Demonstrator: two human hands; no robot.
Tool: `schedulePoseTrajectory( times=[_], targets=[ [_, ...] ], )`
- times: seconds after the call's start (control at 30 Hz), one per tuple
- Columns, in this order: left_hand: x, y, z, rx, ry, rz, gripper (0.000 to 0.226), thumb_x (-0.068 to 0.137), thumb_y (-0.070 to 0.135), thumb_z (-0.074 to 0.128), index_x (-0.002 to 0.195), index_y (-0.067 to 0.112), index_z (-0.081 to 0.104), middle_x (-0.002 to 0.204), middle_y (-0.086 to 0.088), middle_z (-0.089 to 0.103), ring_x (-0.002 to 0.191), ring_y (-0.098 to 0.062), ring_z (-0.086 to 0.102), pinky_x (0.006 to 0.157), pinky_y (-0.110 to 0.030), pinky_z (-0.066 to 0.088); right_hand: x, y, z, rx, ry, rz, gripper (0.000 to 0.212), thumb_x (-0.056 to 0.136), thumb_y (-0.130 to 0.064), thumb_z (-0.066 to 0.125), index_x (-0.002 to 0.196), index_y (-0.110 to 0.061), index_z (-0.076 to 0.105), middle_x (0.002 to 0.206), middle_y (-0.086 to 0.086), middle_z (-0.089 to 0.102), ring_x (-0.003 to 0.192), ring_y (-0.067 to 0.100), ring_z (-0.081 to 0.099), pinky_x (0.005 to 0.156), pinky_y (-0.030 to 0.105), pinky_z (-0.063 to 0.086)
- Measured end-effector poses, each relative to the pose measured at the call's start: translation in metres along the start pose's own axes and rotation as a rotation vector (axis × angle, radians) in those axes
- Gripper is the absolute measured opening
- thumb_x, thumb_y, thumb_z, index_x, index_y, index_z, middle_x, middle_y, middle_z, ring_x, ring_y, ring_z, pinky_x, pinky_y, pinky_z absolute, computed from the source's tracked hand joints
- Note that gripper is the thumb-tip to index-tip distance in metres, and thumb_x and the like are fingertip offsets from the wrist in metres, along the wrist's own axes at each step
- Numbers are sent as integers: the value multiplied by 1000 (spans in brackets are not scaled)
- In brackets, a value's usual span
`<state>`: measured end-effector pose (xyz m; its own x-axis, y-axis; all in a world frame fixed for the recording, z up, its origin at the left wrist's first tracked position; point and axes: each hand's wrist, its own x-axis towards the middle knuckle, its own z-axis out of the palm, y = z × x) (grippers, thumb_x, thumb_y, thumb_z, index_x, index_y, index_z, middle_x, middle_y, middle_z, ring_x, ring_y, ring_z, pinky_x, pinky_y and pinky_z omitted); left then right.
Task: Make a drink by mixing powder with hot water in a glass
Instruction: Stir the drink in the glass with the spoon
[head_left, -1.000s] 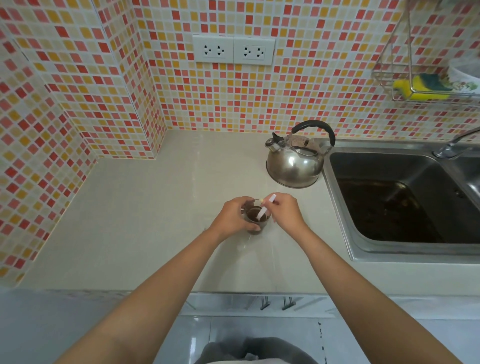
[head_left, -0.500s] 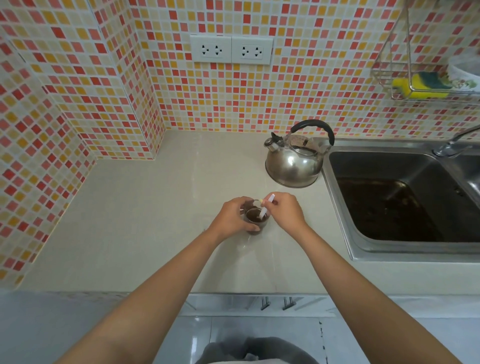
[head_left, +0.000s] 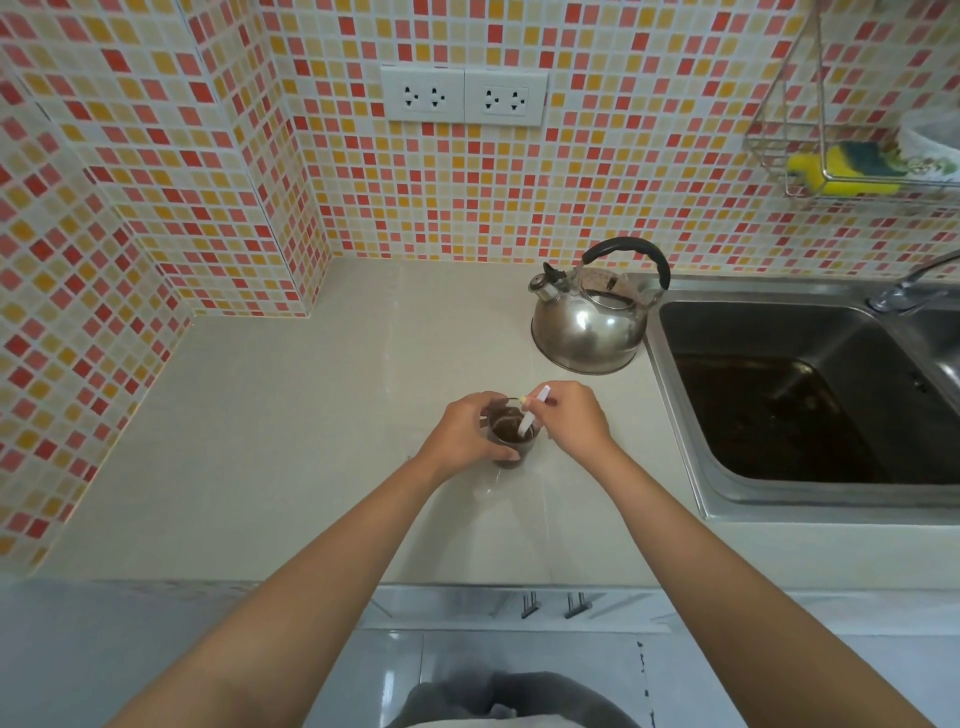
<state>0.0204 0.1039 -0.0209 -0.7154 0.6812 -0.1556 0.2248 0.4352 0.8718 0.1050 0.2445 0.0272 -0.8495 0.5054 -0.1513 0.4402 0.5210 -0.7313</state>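
Observation:
A small clear glass with dark brown liquid stands on the beige counter in the middle of the view. My left hand wraps around its left side and holds it upright. My right hand pinches the top of a white spoon whose lower end dips into the liquid. A steel kettle with a black handle stands behind the glass, next to the sink.
A steel sink lies to the right with a tap at its back. A wire rack holding a yellow sponge hangs on the tiled wall. Two wall sockets sit above the counter. The tiled wall closes the left side.
The spoon has shifted slightly inside the glass as my right hand moves it. My left hand and the glass have stayed in place.

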Motion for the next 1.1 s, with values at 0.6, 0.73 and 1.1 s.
schedulePoseTrajectory(
  times=[0.6,0.73,1.1],
  targets=[
    [0,2,-1,17,-7,2,76,52,15,92,121,16,60,117,1,64,105,-13,62,91,-18,46,-2,-3,1,99,-19,3,18,88,-19,62,72,-16,69,60,5,64,53,21,57,64,35,49],
    [-2,3,-1,-1,-3,-2,78,53,13,92,124,14,59,113,4,61,103,-11,61,90,-15,44,1,0,1,36,36,24,19,88,-22,60,78,-10,71,70,10,69,66,29,61,72,42,53],
    [-2,4,-1,7,5,21,72,52,14,92,118,16,62,111,4,64,102,-11,62,93,-18,47,1,1,4,112,-19,-37,17,88,-21,63,77,-11,72,61,4,62,63,24,57,68,42,53]
  ],
)
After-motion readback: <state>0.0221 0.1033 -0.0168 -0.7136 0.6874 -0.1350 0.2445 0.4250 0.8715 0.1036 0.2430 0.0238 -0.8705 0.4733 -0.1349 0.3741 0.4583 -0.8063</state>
